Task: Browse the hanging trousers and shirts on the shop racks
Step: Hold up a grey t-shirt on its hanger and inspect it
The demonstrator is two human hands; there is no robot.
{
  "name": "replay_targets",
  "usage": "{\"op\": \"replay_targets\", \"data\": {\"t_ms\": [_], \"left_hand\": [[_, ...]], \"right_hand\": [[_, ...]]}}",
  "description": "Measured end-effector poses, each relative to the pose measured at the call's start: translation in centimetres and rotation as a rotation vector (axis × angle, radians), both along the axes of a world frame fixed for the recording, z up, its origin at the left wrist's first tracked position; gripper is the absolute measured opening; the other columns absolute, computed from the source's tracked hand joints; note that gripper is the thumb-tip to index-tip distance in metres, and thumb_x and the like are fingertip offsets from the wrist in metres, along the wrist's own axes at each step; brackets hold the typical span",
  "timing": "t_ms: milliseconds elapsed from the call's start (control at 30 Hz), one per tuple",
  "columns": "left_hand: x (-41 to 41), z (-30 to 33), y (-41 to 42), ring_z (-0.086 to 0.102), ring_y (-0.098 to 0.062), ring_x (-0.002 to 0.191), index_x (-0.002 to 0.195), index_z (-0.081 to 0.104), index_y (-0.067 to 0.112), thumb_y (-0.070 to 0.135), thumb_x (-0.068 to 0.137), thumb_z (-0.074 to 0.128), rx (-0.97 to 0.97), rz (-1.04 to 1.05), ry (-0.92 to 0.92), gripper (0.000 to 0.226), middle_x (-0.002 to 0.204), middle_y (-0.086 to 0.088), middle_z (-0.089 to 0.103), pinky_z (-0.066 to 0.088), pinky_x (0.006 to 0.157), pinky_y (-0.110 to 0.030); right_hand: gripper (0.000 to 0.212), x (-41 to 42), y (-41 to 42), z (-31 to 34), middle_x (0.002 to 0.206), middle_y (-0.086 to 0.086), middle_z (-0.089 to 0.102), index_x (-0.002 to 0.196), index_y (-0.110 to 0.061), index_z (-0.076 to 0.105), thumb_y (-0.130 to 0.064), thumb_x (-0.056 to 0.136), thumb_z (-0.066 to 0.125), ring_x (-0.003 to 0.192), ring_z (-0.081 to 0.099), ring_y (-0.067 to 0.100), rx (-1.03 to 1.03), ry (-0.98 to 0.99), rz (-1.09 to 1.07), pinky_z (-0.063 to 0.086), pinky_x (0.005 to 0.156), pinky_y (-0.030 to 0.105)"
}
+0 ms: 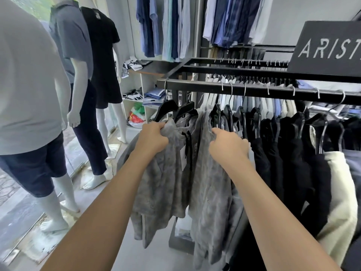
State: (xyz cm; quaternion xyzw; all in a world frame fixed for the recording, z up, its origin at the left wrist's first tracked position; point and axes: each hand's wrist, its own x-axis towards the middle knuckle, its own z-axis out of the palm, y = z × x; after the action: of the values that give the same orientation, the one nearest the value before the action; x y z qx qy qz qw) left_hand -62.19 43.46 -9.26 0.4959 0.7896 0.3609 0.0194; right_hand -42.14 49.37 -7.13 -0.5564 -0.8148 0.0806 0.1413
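Here my left hand [154, 136] bunches the top of the first grey garment [160, 173], fingers curled into the fabric just under its black hanger [166, 109], at the left end of the front rail [254, 89]. My right hand [227, 146] has its fingers curled in against the second grey garment [210, 182], the forefinger pointing up toward the hanger there; whether it truly pinches the cloth or only pushes it aside, I cannot tell. The two greys hang side by side between my hands, their length falling straight down from the rail, which runs left to right across my view.

What matters next, I judge, is that the unbrowsed clothes all lie to the right of my right hand: the dark trousers [283, 153] packed close along the rail, then a cream piece [338, 192] toward the right edge. My right hand is nearer them, so it would slide the next hanger leftward.

Further out, shirts [166, 26] hang high on the wall rack behind. A shelf unit [144, 79] holds folded, packaged shirts [154, 94] in one compartment and a coloured bag [136, 116] in the one below.
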Motion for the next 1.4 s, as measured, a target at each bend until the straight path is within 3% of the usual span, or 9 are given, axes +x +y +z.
{"op": "replay_targets", "data": {"t_ms": [200,300,467,700,833,1000,1200,1267,1400], "left_hand": [[1.6,0.6,2.1,0.035,-0.024,0.054,0.063,0.038,0.009,-0.004,0.062,0.046,-0.081,0.018,-0.074,0.015,0.058,-0.006,0.034,0.023,0.048,-0.028],[1.8,-2.0,1.8,0.061,-0.030,0.072,0.082,0.064,0.009,0.002,0.067,0.050,-0.070,0.024,-0.116,0.022,0.071,-0.008,0.062,0.045,0.057,-0.030],[1.8,-5.4,-2.7,0.065,-0.023,0.077,0.112,0.067,0.023,0.004,0.071,0.050,-0.095,0.090,-0.188,0.048,0.088,-0.002,0.072,0.054,0.062,-0.032],[3.0,-5.3,-11.0,0.062,-0.016,0.085,0.109,0.069,0.036,-0.002,0.065,0.050,-0.071,0.279,-0.120,0.061,0.088,0.012,0.064,0.056,0.071,-0.035],[3.3,-4.1,-16.1,0.062,-0.011,0.091,0.104,0.069,0.043,-0.005,0.064,0.053,-0.072,0.369,-0.076,0.064,0.091,0.013,0.067,0.056,0.077,-0.031],[3.3,-2.2,-23.6,0.058,-0.006,0.092,0.110,0.070,0.030,-0.016,0.071,0.063,-0.122,0.410,-0.043,0.060,0.094,0.009,0.066,0.036,0.066,0.005],[3.7,-1.9,-33.4,0.058,-0.013,0.102,0.116,0.068,0.017,-0.014,0.074,0.071,-0.109,0.562,-0.099,0.053,0.104,-0.001,0.067,0.045,0.089,-0.020],[4.3,-2.3,-35.5,0.057,-0.012,0.103,0.119,0.067,0.010,-0.014,0.075,0.070,-0.092,0.639,-0.047,0.050,0.107,0.000,0.065,0.043,0.092,-0.014],[5.9,-3.3,-38.4,0.059,-0.014,0.108,0.118,0.070,0.016,-0.001,0.073,0.071,-0.037,0.926,0.066,0.047,0.108,0.004,0.068,0.040,0.088,-0.014]], "right_hand": [[0.050,-1.3,-0.4,-0.5,0.136,0.010,0.048,0.141,-0.026,0.040,-0.025,0.092,0.050,0.124,0.047,0.028,0.027,-0.088,-0.098,0.030,0.101,0.045],[0.045,-1.9,-1.1,-2.1,0.129,0.011,0.044,0.132,-0.024,0.044,-0.031,0.089,0.056,0.115,0.048,0.028,0.203,-0.125,-0.157,0.033,0.094,0.043],[0.054,-1.7,-1.0,-4.3,0.142,0.020,0.041,0.131,-0.015,0.051,-0.025,0.081,0.067,0.120,0.047,0.034,0.466,-0.035,-0.118,0.037,0.089,0.044],[0.030,-0.9,-0.7,-5.4,0.137,0.022,0.053,0.103,-0.004,0.066,-0.002,0.074,0.070,0.136,0.041,0.037,0.631,0.045,0.256,0.030,0.109,0.050],[0.029,-0.9,-1.1,-4.8,0.126,0.017,0.060,0.110,-0.003,0.064,-0.004,0.081,0.065,0.133,0.045,0.034,0.563,0.046,0.507,0.031,0.110,0.046],[0.052,-3.1,-4.0,-3.6,0.123,0.007,0.062,0.134,-0.017,0.051,-0.031,0.087,0.070,0.114,0.057,0.029,0.244,0.027,0.923,0.045,0.096,0.043],[0.026,-6.2,-10.1,-4.6,0.090,0.004,0.065,0.112,-0.016,0.070,-0.035,0.097,0.058,0.087,0.060,0.023,-0.168,0.171,1.234,0.046,0.073,0.032],[0.026,-7.4,-12.3,-4.9,0.087,0.005,0.061,0.102,-0.010,0.069,-0.032,0.099,0.056,0.083,0.057,0.024,-0.154,0.168,1.313,0.040,0.070,0.033],[0.029,-9.5,-15.8,-4.9,0.102,0.008,0.060,0.098,0.000,0.066,-0.027,0.096,0.060,0.095,0.056,0.025,-0.104,0.195,1.419,0.042,0.084,0.033]]}}
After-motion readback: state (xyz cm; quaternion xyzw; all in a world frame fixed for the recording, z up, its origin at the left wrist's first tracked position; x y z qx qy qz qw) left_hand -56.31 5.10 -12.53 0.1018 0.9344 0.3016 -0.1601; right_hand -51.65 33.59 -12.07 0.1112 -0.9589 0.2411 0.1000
